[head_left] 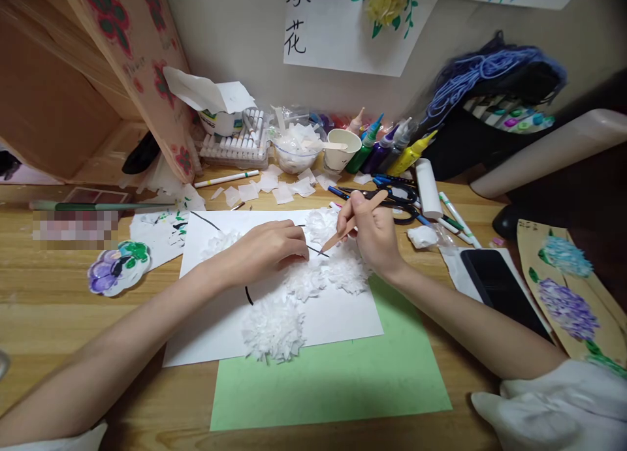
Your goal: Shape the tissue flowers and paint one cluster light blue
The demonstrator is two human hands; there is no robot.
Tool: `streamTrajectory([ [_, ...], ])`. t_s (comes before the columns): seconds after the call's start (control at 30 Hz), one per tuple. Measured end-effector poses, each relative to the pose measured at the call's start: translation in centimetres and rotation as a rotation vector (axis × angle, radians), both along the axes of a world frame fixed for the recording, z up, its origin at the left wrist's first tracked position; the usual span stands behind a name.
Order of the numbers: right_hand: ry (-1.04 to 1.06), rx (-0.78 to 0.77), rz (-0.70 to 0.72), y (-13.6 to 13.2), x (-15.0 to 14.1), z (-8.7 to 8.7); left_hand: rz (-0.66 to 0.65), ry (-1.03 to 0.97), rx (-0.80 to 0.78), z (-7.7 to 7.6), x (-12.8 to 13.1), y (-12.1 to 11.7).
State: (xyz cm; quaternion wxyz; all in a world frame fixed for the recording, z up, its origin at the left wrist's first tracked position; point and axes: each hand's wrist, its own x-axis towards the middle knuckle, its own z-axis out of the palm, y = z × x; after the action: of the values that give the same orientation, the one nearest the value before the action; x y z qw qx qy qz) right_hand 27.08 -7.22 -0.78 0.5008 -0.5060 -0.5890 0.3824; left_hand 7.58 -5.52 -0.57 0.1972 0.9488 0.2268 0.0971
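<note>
A white sheet of paper (206, 337) lies in front of me with black drawn lines and several fluffy white paper flowers (274, 327) on it. Between finger and thumb, my right hand (376, 235) grips a flat wooden craft stick (345, 228). The stick slants down to the left, its lower tip at a black line among the flowers. My left hand (272, 245) rests over the sheet's middle, fingers curled downward beside the flowers. Its fingertips are hidden, so whatever they hold does not show.
Green paper (333, 392) lies partly under the white sheet. Behind are a bowl of paper scraps (296, 147), a paper cup (337, 154), paint bottles (372, 144) and black scissors (401, 209). A phone (499, 281) lies right, a paint palette (117, 268) left.
</note>
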Motion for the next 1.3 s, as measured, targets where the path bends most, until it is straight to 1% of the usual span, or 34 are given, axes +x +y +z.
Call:
streamTrajectory([
  [0.17,-0.037,-0.039,0.067,-0.5,-0.7,-1.1,-0.004,0.028,-0.028,0.3,0.0,0.0],
  [0.27,-0.035,-0.095,0.111,-0.6,-0.8,-1.4,0.089,0.058,-0.05,0.3,0.0,0.2],
  [0.37,-0.035,-0.129,0.12,-0.6,-1.0,-1.6,0.183,0.083,-0.056,-0.2,-0.2,0.3],
  [0.47,-0.052,-0.119,0.146,-0.6,-1.0,-1.7,0.186,0.075,-0.064,-1.0,-0.3,0.5],
  [0.6,-0.111,-0.065,0.225,-0.6,-1.0,-1.6,0.169,0.044,-0.052,-1.7,-0.3,0.5],
  [0.7,-0.188,-0.003,0.37,-0.5,-0.8,-1.3,0.157,0.039,-0.025,-1.7,-0.1,0.4],
  [0.8,-0.325,0.126,0.536,-0.3,-0.6,-0.7,0.163,0.048,0.018,-1.6,0.0,0.3],
  [0.87,-0.402,0.231,0.607,-0.2,-0.5,-0.5,0.181,0.057,0.051,-1.6,0.0,0.2],
  [0.9,-0.417,0.25,0.625,-0.2,-0.5,-0.4,0.191,0.06,0.064,-1.6,0.0,0.2],
  [0.93,-0.406,0.231,0.629,-0.2,-0.4,-0.5,0.197,0.06,0.07,-1.6,0.0,0.1],
  [1.0,-0.303,0.103,0.564,-0.3,-0.3,-0.7,0.194,0.057,0.063,-1.7,-0.1,0.1],
  [1.1,-0.061,-0.103,0.336,-0.3,-0.3,-1.2,0.174,0.052,0.031,-1.9,-0.1,0.1],
  [1.17,0.026,-0.162,0.216,-0.2,-0.3,-1.5,0.172,0.046,0.015,-1.9,-0.1,0.1],
  [1.23,0.032,-0.202,0.186,-0.1,-0.3,-1.7,0.176,0.043,0.011,-2.0,-0.1,0.2],
  [1.3,0.003,-0.234,0.215,-0.1,-0.4,-1.7,0.178,0.045,0.018,-2.0,-0.1,0.3],
])
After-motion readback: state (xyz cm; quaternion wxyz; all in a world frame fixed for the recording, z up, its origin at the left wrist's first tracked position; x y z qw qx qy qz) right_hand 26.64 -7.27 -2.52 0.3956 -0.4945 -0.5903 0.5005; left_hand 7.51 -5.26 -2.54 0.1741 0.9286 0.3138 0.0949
